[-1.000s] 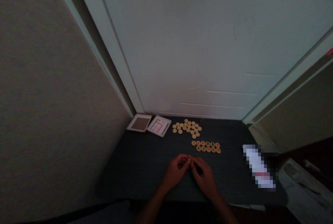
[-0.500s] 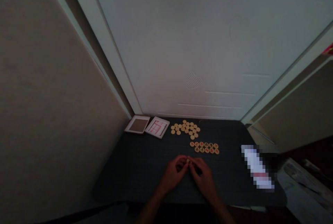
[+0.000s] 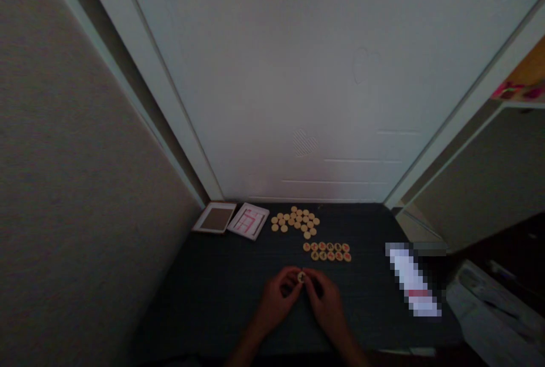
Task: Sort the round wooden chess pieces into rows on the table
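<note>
Between the fingertips of both hands is a small round wooden xiangqi piece (image 3: 301,277), its dark-marked face turned up towards me. My left hand (image 3: 279,294) pinches it from the left side. From the right, my right hand (image 3: 324,295) grips the same piece with thumb and fingers. Just beyond the hands lie two rows of xiangqi pieces (image 3: 331,255), face up with red or dark characters. Farther back is a loose cluster of plain-faced pieces (image 3: 299,219), their upper sides unmarked.
A white box part with red lines (image 3: 250,221) lies at the back left, beside an open shallow box (image 3: 215,218). The dark table (image 3: 204,287) meets a white door (image 3: 272,100) at its far edge. A blurred-out bright object (image 3: 413,282) rests at the right.
My view has shifted slightly, so the table contents appear lower and further left. The held piece has been turned so its marked face shows more. Both hands keep their grip.
</note>
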Demonstrator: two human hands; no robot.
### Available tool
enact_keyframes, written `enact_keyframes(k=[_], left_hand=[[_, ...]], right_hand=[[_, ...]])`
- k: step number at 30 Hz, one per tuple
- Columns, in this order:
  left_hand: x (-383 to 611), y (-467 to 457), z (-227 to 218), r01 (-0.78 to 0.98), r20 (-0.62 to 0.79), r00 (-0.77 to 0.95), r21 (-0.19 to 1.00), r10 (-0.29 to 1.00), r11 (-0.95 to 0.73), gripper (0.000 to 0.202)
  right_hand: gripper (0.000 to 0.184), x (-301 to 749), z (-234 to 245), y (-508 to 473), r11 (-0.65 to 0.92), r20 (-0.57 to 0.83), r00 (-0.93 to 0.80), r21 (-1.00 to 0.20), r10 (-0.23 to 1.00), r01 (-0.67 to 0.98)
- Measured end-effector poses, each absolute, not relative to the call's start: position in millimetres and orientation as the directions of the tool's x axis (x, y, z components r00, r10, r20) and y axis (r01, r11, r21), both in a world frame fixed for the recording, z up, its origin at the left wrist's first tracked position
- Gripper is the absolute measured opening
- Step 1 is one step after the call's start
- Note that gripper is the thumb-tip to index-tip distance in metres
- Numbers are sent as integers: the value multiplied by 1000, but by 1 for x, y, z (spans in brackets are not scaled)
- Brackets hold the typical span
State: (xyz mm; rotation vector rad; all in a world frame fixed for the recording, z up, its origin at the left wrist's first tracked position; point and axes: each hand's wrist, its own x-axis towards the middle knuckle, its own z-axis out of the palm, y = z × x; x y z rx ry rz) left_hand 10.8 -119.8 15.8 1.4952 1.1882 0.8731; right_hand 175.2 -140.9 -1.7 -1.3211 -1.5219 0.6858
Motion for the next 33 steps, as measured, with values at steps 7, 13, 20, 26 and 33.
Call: enact_keyframes(k=[7, 13, 20, 26, 33], left_hand=[[13, -119, 15, 295, -18, 248, 954, 968, -58, 27], [15, -115, 24, 422, 61, 280, 889, 958, -180, 23], [17, -105, 28, 510, 142, 293, 813, 946, -280, 21], [20, -87, 29, 631, 217, 339, 669, 915, -392, 17], [25, -77, 26, 718, 210, 354, 563, 911, -409, 17]], right_hand=[[31, 175, 2, -142, 230, 273, 57, -892, 960, 389], [31, 178, 4, -141, 232, 283, 83, -896, 955, 379], [25, 198, 2, -145, 274, 344, 93, -860, 934, 431], [26, 251, -10, -145, 250, 414, 178, -783, 893, 569], [31, 302, -15, -125, 206, 469, 222, -700, 855, 684]])
